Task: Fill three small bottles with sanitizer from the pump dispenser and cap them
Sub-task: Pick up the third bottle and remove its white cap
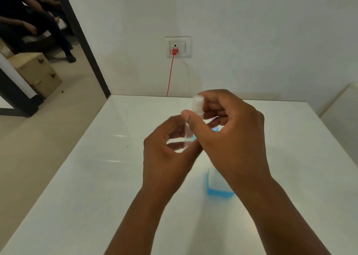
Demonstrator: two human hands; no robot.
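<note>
Held above the worktop (pixel 93 177): clear bottle (pixel 187 136), body gripped in curled left hand (pixel 166 154), frosted cap (pixel 198 105) on top pinched by right hand (pixel 228 130). Blue container (pixel 215 189) beneath, mostly hidden.

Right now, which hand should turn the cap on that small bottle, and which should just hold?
The right hand: its thumb and fingers already pinch the white cap from above. The left hand grips the clear small bottle lower down, so it is better placed to steady it.
</note>
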